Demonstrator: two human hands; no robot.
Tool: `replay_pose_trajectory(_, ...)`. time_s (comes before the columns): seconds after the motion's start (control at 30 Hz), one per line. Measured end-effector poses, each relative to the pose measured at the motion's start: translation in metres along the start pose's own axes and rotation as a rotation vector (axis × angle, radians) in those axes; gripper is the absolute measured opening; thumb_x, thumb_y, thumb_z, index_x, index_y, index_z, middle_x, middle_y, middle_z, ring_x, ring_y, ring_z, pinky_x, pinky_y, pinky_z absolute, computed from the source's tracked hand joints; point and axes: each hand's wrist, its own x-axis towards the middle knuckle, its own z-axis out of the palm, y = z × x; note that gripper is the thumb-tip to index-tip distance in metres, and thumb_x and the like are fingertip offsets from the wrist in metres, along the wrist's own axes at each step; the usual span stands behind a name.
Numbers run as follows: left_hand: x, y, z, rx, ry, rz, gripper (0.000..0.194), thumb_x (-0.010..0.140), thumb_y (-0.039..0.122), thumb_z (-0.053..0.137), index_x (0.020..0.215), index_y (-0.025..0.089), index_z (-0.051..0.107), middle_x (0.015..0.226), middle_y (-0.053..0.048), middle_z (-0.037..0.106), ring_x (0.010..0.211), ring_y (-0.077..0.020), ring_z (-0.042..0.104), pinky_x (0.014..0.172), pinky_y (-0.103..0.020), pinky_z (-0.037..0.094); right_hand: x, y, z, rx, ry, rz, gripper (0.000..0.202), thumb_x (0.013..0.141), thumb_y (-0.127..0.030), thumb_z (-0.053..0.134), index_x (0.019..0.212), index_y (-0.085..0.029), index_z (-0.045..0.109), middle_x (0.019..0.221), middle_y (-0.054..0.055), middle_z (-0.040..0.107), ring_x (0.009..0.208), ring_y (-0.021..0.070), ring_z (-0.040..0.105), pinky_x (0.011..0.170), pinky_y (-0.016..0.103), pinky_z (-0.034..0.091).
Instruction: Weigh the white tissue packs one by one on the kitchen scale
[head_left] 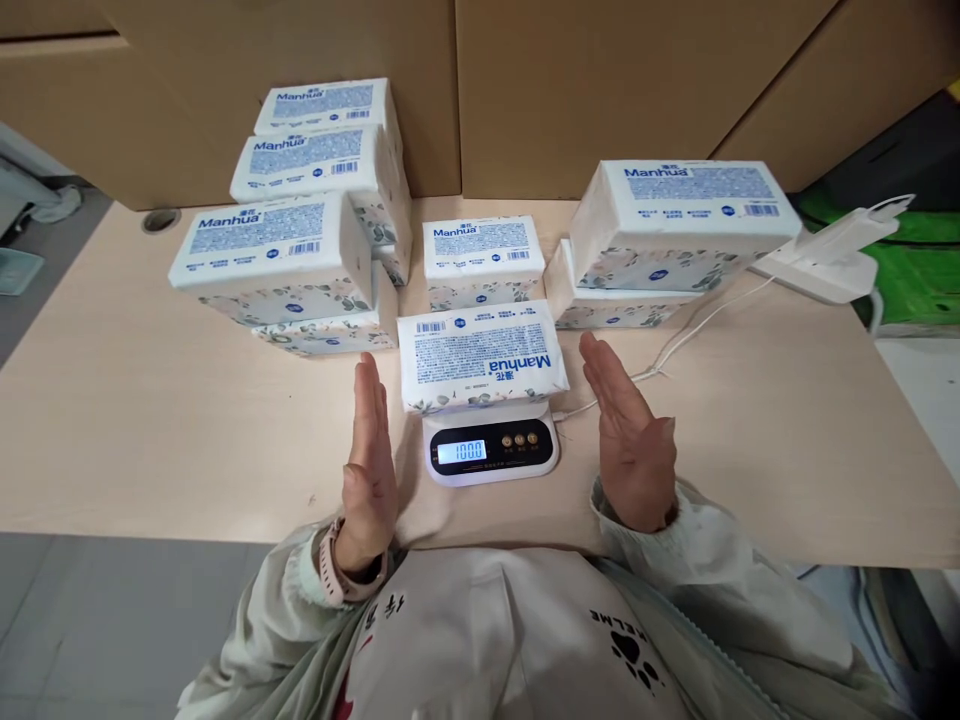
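A white tissue pack (484, 355) with blue "Manhua" print lies on a small digital scale (491, 450), its print upside down to me. The lit display (462, 452) appears to read 100.0. My left hand (369, 460) is upright to the left of the pack, fingers straight, palm facing inward, holding nothing. On the other side, my right hand (630, 435) is raised with its fingers stretched out and palm inward, also apart from the pack. The pack covers the scale's weighing plate.
Stacked tissue packs (270, 245) stand at the back left, with another pack (482, 250) behind the scale. More are stacked at the right (682, 205). A white cable (667, 360) runs from the scale to a power strip (832, 250). Cardboard boxes (600, 90) line the table's back edge.
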Motion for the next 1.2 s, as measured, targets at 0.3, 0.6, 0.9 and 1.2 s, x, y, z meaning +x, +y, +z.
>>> replay_pose_trajectory(0.3,0.001,-0.001,0.000,-0.051,-0.036,0.013,0.066,0.114,0.072,0.025,0.175,0.049,0.034,0.188,0.015,0.017,0.178,-0.0272,-0.005,0.149,-0.052,0.000,-0.002,-0.004,-0.001,-0.009,-0.003,0.016,0.068,0.111,-0.072,0.027,0.165,-0.041,0.056,0.175,-0.008,0.053,0.173,0.0300,0.035,0.146,0.056,0.024)
replay_pose_trajectory(0.6,-0.002,-0.004,-0.001,-0.093,0.011,-0.041,0.073,0.108,0.080,0.035,0.171,0.045,0.046,0.186,0.009,0.027,0.178,-0.0323,0.006,0.149,-0.054,0.006,-0.003,0.007,-0.005,-0.030,-0.035,-0.009,0.068,0.112,-0.071,0.028,0.164,-0.040,0.057,0.173,-0.007,0.056,0.171,0.0296,0.040,0.145,0.057,0.027)
replay_pose_trajectory(0.9,-0.002,-0.004,-0.003,-0.091,0.004,0.002,0.068,0.113,0.073,0.031,0.170,0.041,0.049,0.184,0.009,0.034,0.177,-0.0304,0.017,0.149,-0.051,0.014,-0.002,0.000,0.001,-0.004,0.035,0.014,0.066,0.112,-0.068,0.030,0.158,-0.037,0.064,0.168,-0.004,0.062,0.167,0.0287,0.046,0.144,0.057,0.030)
replay_pose_trajectory(1.2,0.001,-0.004,-0.003,-0.119,0.043,0.021,0.065,0.115,0.068,0.031,0.164,0.037,0.060,0.177,0.007,0.047,0.175,-0.0290,0.025,0.149,-0.049,0.016,-0.001,0.001,0.000,0.043,0.030,-0.024,0.058,0.114,-0.062,0.034,0.155,-0.039,0.068,0.164,-0.005,0.066,0.164,0.0282,0.051,0.143,0.056,0.034)
